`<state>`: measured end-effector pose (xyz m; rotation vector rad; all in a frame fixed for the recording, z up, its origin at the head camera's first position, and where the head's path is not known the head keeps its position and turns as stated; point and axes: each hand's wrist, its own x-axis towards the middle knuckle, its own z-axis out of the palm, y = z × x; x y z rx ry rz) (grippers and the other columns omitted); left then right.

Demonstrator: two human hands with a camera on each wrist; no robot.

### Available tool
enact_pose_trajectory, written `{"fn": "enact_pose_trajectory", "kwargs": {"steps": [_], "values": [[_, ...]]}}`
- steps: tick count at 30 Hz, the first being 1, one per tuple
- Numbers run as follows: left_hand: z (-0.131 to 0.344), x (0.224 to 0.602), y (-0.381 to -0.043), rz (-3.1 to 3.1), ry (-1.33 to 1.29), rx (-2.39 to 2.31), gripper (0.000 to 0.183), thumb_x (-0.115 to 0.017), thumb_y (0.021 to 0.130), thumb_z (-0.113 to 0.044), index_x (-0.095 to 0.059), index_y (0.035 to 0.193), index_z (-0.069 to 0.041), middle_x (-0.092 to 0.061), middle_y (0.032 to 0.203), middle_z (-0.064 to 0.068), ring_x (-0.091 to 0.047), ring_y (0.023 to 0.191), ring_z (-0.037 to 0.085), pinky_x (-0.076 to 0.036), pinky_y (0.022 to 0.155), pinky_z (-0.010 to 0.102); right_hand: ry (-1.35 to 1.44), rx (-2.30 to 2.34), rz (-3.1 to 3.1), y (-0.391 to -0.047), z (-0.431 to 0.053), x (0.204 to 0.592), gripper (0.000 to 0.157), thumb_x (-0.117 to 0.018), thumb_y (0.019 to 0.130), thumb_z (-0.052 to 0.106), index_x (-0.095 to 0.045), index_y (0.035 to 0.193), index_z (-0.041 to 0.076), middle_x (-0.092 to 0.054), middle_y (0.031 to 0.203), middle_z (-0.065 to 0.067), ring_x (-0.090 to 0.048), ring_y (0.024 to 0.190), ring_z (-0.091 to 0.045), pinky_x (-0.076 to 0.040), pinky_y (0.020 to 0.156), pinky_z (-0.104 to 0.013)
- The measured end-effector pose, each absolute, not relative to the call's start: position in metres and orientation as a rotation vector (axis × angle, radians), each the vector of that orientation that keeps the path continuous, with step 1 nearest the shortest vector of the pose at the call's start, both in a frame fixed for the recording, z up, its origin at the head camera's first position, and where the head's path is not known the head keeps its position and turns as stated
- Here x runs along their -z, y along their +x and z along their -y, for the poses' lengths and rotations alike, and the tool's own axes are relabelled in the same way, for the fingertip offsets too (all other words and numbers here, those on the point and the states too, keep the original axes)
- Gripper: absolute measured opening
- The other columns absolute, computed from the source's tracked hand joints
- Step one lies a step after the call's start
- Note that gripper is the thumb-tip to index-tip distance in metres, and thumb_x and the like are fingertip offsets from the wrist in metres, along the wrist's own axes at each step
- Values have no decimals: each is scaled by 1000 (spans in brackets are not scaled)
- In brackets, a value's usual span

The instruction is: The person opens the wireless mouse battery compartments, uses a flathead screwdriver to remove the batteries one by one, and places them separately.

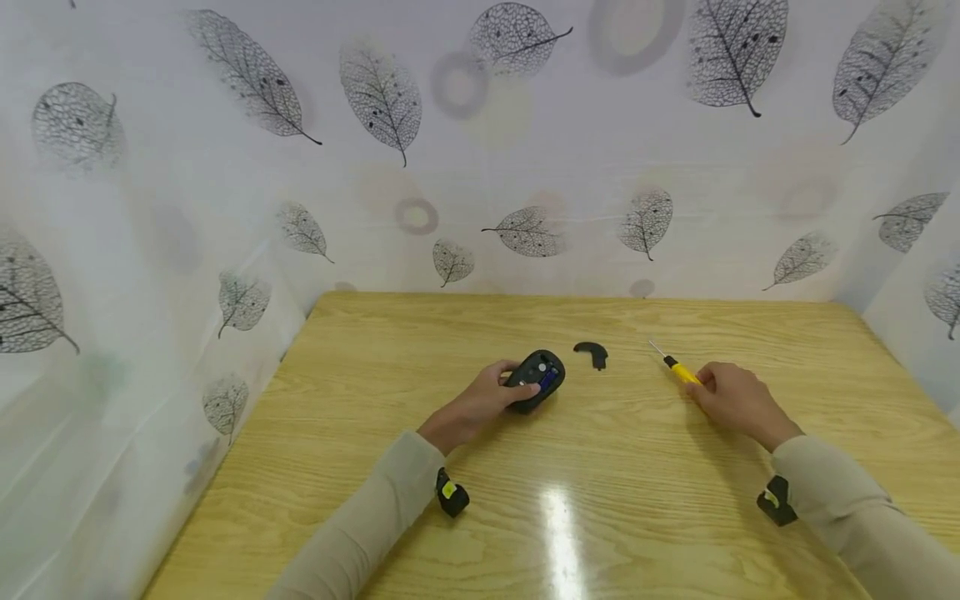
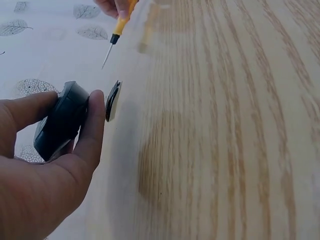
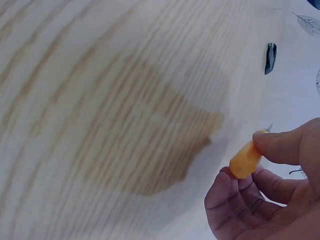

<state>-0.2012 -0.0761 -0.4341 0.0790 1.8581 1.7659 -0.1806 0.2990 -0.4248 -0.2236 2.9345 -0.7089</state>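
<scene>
My left hand [image 1: 483, 402] grips a black computer mouse [image 1: 542, 367], its underside turned up toward the head camera with a blue battery showing in the uncovered compartment. In the left wrist view the mouse [image 2: 62, 120] sits between thumb and fingers. My right hand [image 1: 738, 400] pinches a screwdriver by its yellow handle [image 1: 684, 372], the thin metal shaft pointing away to the upper left. Thumb and fingertips meet on that handle [image 3: 245, 161] in the right wrist view. Between the hands, a curved black battery cover [image 1: 597, 353] lies on the table, just right of the mouse.
The wood-grain table [image 1: 600, 500] reaches back to a pale leaf-patterned curtain [image 1: 555, 167], which also hangs along the left side. Both sleeves carry small black wrist cameras; the left camera [image 1: 452, 494] hangs just above the tabletop in the head view.
</scene>
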Motion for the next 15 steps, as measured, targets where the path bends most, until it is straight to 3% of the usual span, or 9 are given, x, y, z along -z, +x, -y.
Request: {"fn": "enact_pose_trajectory", "kwargs": {"steps": [8, 15], "values": [[74, 430, -203, -1784, 66, -1819, 56, -66, 101, -16, -39, 150, -5, -54, 132, 21, -71, 98, 26, -55, 93, 33, -288, 762, -2993, -178, -290, 416, 31, -61, 101, 16, -63, 112, -13, -66, 104, -29, -65, 90, -42, -54, 72, -57], [72, 428, -204, -1770, 46, -1851, 53, -64, 102, -13, -41, 147, 1, -56, 131, 23, -71, 98, 28, -58, 90, 35, -364, 776, -3041, -179, -281, 405, 30, -63, 101, 12, -63, 115, -14, -65, 110, -32, -63, 97, -48, -53, 78, -61]]}}
